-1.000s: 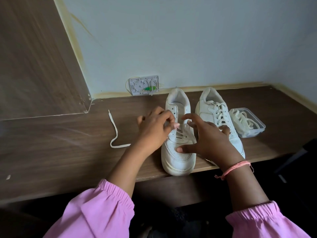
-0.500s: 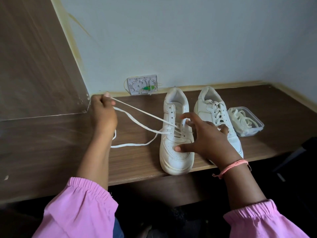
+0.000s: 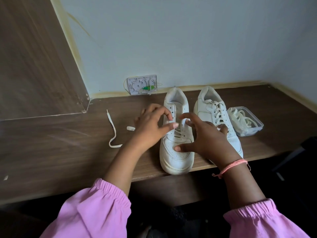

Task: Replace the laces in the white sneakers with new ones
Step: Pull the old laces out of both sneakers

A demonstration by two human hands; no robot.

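Clear plastic tub at 3 o'clock on bench, loose cream laces piled inside. Left sneaker dead centre under both hands, half unlaced; right sneaker just beside it, fully laced. Left hand pinches lace at eyelets, thumb and forefinger together. Right hand spread wide, thumb pressing toe box. Loose lace end trails off at 9 o'clock.

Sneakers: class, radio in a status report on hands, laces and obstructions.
Left hand pinching lace at left sneaker eyelets. Right hand steadying its toe. Right sneaker fully laced. Nothing obstructing.
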